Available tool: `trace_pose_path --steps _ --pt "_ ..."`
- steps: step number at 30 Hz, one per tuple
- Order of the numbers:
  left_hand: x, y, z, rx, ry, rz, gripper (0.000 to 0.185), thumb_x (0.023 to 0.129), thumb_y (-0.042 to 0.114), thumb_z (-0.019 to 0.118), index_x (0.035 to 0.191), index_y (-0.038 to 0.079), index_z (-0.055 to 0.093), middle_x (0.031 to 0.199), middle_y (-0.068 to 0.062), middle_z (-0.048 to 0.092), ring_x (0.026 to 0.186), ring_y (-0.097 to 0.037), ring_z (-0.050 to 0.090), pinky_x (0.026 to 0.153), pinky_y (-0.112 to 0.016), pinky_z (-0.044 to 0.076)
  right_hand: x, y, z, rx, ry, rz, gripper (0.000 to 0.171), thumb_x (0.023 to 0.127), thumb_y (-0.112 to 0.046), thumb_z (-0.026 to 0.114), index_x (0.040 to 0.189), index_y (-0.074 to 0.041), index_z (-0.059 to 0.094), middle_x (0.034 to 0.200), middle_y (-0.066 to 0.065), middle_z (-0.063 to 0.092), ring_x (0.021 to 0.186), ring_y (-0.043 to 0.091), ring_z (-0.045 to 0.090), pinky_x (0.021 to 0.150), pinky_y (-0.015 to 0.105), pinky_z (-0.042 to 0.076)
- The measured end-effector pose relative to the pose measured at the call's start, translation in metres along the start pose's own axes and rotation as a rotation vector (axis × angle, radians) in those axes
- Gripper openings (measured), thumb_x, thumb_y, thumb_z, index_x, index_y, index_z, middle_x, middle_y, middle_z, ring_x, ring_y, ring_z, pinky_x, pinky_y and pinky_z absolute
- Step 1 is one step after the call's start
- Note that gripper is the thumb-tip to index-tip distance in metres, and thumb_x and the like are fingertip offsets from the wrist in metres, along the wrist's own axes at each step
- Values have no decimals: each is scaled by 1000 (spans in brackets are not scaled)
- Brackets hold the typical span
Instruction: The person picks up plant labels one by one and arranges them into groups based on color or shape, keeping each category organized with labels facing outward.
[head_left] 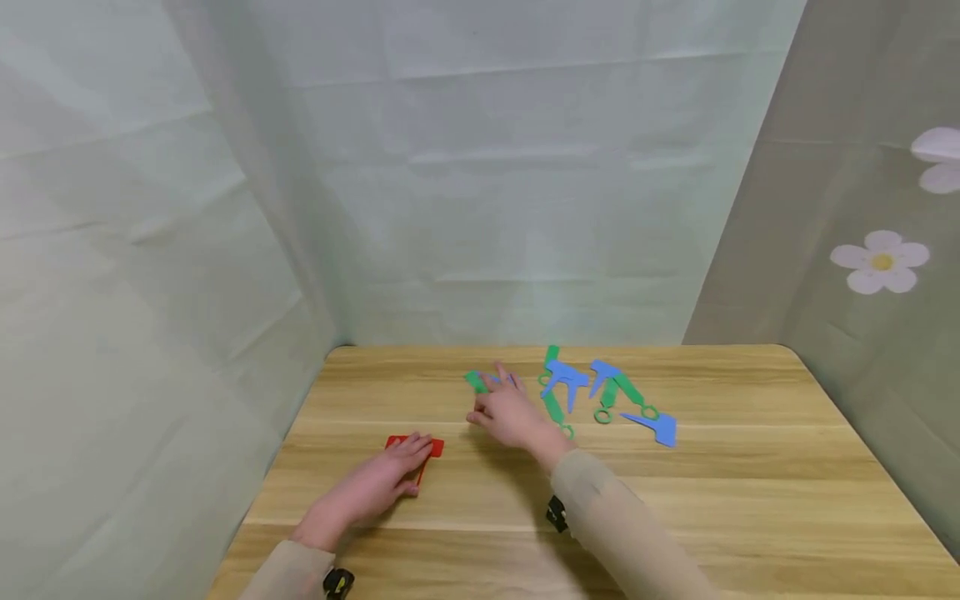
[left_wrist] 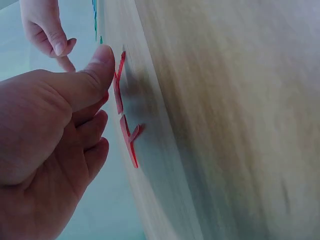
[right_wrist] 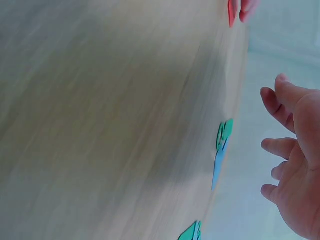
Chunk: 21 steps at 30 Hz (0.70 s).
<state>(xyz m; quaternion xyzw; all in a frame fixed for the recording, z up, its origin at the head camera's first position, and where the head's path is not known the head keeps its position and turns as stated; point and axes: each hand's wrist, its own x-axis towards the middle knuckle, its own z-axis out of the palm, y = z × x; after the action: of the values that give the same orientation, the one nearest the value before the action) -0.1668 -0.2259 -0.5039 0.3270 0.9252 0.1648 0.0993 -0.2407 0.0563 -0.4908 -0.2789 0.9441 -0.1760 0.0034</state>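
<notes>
My left hand (head_left: 375, 487) is over thin red T-shaped plant labels (head_left: 437, 448) at the left of the table, partly covering them. In the left wrist view two red pieces (left_wrist: 118, 92) lie on the wood beside the thumb; nothing shows in the fingers. Farther back and to the right, my right hand (head_left: 513, 417) hovers with fingers spread and holds nothing. Beneath it a flat green tag (head_left: 474, 381) and a blue label (right_wrist: 218, 162) lie close together, partly hidden by the fingers in the head view.
Right of my right hand lie several blue T-shaped labels (head_left: 573, 379) and green tags with ring ends (head_left: 553, 407), some overlapping. A single blue label (head_left: 665, 429) lies farthest right. Pale cloth (head_left: 510, 208) hangs behind the wooden table (head_left: 750, 517).
</notes>
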Motion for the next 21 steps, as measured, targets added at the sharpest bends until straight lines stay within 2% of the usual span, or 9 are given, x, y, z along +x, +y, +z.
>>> trace_pose_path --steps 8,21 --pt "3 5 1 12 -54 -21 64 99 8 73 157 -6 49 164 -23 44 153 -44 37 123 -60 33 -9 12 -1 34 17 24 20 107 -40 67 96 -25 77 164 21 45 161 48 13 129 64 15" --pt "6 11 4 22 -66 -92 61 100 3 72 156 -5 50 165 -21 43 152 -41 41 121 -58 37 -11 13 -6 37 9 15 22 107 -40 66 101 -23 78 164 23 44 161 48 13 129 63 15"
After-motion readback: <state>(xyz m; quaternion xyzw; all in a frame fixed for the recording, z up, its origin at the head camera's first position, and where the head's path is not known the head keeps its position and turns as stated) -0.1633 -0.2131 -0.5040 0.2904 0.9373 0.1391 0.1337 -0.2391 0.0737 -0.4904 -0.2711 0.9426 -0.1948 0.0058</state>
